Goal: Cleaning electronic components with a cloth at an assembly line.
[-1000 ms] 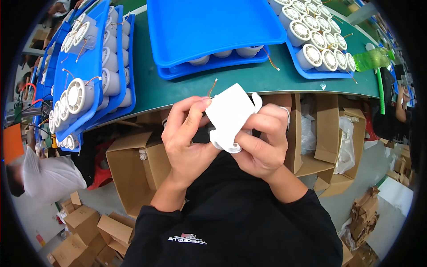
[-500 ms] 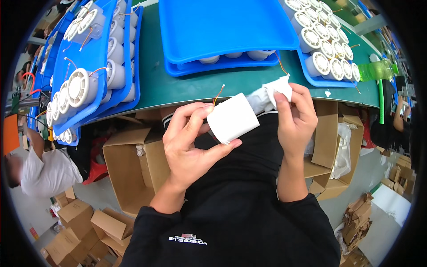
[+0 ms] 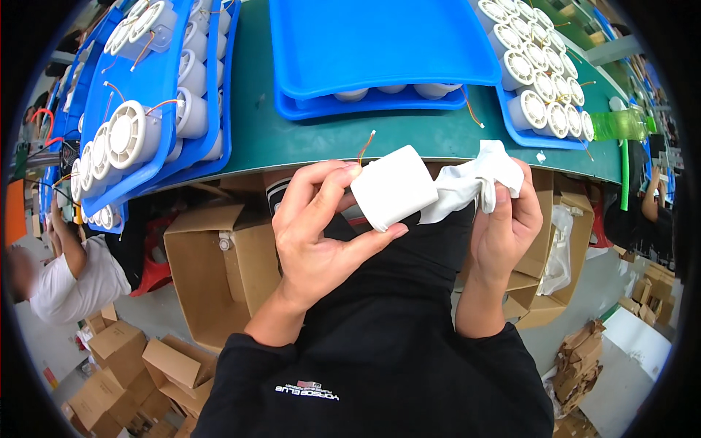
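Between the thumb and fingers of my left hand [image 3: 314, 219] is a white cylindrical housing [image 3: 394, 187], tilted, with a thin red-yellow wire and small plug rising from its far left side. My right hand [image 3: 505, 219] pinches a crumpled white cloth [image 3: 478, 179] just right of the housing. The cloth's loose end hangs close to the housing's right end; whether they touch I cannot tell. Both hands are held in front of my body, near the edge of the green table [image 3: 252, 135].
Stacked blue trays [image 3: 380, 51] stand ahead, with white units between them. More trays of white wired units [image 3: 128, 135] are at left, another tray [image 3: 540, 139] at right beside a green bottle [image 3: 621, 125]. Cardboard boxes [image 3: 208, 277] stand below the table; a person [image 3: 80, 281] sits at left.
My right hand has drawn the cloth back to the right and slightly down, so it hangs more spread out. The housing has shifted slightly to the right in my left hand.
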A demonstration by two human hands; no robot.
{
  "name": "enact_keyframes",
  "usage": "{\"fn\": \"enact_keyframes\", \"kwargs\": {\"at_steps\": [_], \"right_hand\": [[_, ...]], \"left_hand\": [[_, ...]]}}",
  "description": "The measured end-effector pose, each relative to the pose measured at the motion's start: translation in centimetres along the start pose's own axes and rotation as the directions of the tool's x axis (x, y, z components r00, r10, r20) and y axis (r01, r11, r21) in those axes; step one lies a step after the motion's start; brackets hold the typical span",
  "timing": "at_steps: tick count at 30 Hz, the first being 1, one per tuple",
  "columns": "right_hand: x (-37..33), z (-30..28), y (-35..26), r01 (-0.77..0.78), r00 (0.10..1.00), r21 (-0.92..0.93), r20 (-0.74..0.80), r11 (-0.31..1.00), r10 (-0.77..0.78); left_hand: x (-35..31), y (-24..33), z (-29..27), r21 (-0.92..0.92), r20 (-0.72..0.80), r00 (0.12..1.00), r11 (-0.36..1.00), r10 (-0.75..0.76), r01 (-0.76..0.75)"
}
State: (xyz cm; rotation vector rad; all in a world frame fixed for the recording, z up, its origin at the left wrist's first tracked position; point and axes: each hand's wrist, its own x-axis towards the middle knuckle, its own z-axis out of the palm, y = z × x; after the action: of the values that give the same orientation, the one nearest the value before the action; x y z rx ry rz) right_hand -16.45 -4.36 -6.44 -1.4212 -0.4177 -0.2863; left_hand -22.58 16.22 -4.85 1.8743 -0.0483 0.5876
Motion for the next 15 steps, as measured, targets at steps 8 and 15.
{"fn": "enact_keyframes", "kwargs": {"at_steps": [8, 15], "right_hand": [[-0.1, 0.9, -1.4, 0.028, 0.997, -0.121, -0.067, 0.992, -0.037], [0.9, 4.0, -1.7, 0.549, 0.826, -0.374, 0.381, 0.747, -0.416]], "left_hand": [[0.0, 0.3, -0.2, 0.014, 0.031, 0.997, 0.997, -0.072, 0.071], [0.0, 0.6, 0.8, 0.001, -0.030, 0.999, 0.999, -0.041, 0.041]]}}
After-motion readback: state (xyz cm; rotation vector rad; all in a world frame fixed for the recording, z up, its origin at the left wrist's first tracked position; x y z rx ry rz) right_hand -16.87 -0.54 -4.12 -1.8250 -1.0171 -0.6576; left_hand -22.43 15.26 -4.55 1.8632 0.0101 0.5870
